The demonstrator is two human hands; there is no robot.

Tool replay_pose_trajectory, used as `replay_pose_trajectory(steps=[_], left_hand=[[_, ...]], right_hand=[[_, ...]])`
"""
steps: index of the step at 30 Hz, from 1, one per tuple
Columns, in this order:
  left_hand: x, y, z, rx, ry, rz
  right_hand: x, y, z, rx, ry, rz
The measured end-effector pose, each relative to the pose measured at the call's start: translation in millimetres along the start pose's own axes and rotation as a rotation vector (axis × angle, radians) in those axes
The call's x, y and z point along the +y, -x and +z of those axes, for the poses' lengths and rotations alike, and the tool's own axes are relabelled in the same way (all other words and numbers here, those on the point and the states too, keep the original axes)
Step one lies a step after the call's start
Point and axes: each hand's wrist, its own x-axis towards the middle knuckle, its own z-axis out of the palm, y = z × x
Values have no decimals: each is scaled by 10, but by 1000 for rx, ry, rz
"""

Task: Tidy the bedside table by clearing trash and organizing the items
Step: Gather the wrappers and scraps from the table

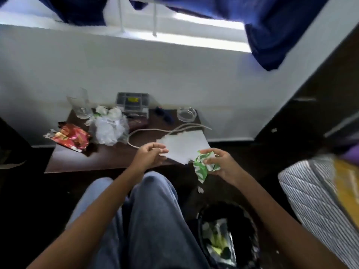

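My right hand [221,164] grips a crumpled green and white wrapper [203,167] just off the front right corner of the dark bedside table [93,162]. My left hand [150,155] hovers over the table's front edge with fingers loosely curled, touching the near edge of a torn white paper [184,145]; it holds nothing that I can make out. A black trash bin [227,237] with wrappers inside stands on the floor below my right arm. On the table lie a red snack packet [70,137], a clear plastic bag with crumpled tissues [108,127] and a pale cord [155,131].
At the table's back stand a drinking glass [79,105], a grey compartment box [133,102], dark sunglasses [165,115] and a glass ashtray [187,113]. A white wall runs behind. A striped mattress [314,193] lies at the right, my knees [151,183] in front.
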Motion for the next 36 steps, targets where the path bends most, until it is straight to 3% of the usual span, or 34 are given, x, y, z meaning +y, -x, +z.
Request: replay_pose_trajectory(steps=[3, 8, 13, 16, 26, 32, 36], left_hand=[[-109, 34, 333, -59, -74, -6], [-308, 193, 912, -203, -179, -64], [-415, 301, 1180, -369, -317, -116], [-380, 264, 1151, -373, -346, -102], [-38, 48, 356, -153, -171, -40], [100, -21, -389, 225, -213, 244], [147, -93, -924, 379, -136, 257]], right_hand=[[444, 232, -511, 185, 127, 57], [1350, 448, -966, 405, 191, 310], [1581, 480, -1012, 408, 154, 514], [1501, 407, -989, 390, 221, 547], [455, -48, -207, 140, 116, 152], [-163, -417, 824, -40, 190, 42], [-339, -598, 1578, -179, 261, 4]])
